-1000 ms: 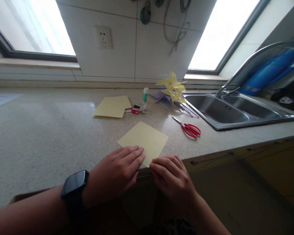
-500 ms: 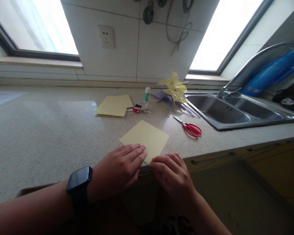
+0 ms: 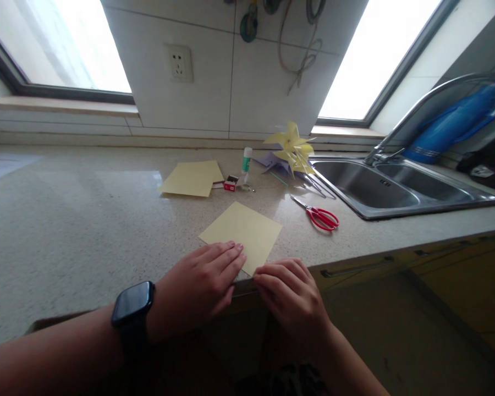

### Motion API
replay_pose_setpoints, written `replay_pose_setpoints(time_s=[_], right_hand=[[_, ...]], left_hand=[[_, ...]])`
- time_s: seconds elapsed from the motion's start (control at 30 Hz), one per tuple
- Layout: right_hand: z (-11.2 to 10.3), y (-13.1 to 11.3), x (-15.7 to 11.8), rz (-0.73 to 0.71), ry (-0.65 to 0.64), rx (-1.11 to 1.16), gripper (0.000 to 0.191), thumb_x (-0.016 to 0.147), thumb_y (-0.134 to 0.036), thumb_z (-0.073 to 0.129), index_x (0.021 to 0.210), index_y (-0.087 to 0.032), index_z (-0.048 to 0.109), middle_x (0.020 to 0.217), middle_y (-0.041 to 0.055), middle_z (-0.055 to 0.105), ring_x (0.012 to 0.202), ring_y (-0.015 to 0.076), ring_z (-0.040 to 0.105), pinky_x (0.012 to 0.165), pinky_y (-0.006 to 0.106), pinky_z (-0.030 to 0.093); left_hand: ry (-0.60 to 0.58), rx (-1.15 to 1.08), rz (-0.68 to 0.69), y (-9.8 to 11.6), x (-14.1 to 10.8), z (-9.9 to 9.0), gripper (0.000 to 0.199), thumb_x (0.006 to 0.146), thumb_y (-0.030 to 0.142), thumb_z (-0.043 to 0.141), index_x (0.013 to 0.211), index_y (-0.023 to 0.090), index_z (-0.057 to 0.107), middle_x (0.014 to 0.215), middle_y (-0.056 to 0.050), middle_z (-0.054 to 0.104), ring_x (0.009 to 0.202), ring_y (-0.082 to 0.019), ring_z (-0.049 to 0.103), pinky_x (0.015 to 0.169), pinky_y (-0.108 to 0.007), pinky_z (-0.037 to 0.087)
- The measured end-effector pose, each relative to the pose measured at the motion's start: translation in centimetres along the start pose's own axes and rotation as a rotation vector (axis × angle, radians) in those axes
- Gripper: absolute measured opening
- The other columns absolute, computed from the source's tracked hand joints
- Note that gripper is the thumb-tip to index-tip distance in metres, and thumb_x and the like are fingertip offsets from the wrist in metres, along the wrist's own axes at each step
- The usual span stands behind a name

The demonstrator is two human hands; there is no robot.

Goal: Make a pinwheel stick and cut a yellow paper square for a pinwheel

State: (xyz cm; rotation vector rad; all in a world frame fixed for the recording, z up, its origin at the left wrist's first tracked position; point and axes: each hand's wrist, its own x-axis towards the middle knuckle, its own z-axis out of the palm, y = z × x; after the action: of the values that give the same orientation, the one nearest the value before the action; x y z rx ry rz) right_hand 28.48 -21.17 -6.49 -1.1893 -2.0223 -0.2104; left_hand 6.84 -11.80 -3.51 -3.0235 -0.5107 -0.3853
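A square sheet of yellow paper (image 3: 247,228) lies turned cornerwise at the counter's front edge. My left hand (image 3: 204,280), a dark watch on its wrist, rests flat on the sheet's lower left part with the fingers stretched out side by side. At the sheet's near corner, my right hand (image 3: 291,294) has its thumb and forefinger pinched on the paper, with the other fingers curled. Red-handled scissors (image 3: 319,215) lie to the right of the sheet. Beyond it stand a glue stick (image 3: 246,160) and a small red box (image 3: 230,183).
More yellow sheets (image 3: 190,179) lie at the back, left of the box. Yellow and purple paper pinwheels (image 3: 292,148) lie by the sink (image 3: 367,187) on the right. The counter's front edge (image 3: 355,256) runs off to the right.
The yellow sheet has shifted very slightly left in view. Both hands keep nearly the same places and grips.
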Motion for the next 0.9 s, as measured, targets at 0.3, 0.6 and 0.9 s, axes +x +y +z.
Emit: replay_pose_setpoints(time_s=[0.3,0.6,0.9], right_hand=[[0.12,-0.01,-0.33,-0.036,0.047,0.01,0.03,0.081,-0.002,0.071,0.106,-0.017,0.065,0.103,0.0055,0.074,0.094,0.018,0.064,0.086,0.038,0.051],[0.43,-0.08,-0.45,-0.054,0.085,-0.035,0.037,0.079,-0.002,0.072,0.113,-0.018,0.067,0.104,0.0062,0.075,0.093,0.0196,0.066,0.088,0.039,0.054],[0.72,-0.2,-0.41,-0.035,0.074,-0.09,0.035,0.081,-0.003,0.07,0.113,-0.018,0.067,0.104,0.0064,0.075,0.091,0.0198,0.064,0.083,0.039,0.053]], left_hand=[[-0.009,-0.009,-0.031,0.09,0.01,-0.16,0.054,0.091,0.025,0.054,0.143,0.011,0.048,0.148,-0.015,0.052,0.138,-0.029,0.047,0.116,-0.044,0.04],[-0.021,-0.004,-0.023,0.04,-0.09,-0.15,0.054,0.092,0.025,0.053,0.143,0.011,0.048,0.149,-0.015,0.051,0.138,-0.03,0.047,0.116,-0.044,0.04],[-0.011,0.002,-0.014,0.11,-0.03,-0.01,0.055,0.09,0.024,0.055,0.143,0.01,0.048,0.148,-0.016,0.052,0.137,-0.03,0.046,0.116,-0.044,0.039]])
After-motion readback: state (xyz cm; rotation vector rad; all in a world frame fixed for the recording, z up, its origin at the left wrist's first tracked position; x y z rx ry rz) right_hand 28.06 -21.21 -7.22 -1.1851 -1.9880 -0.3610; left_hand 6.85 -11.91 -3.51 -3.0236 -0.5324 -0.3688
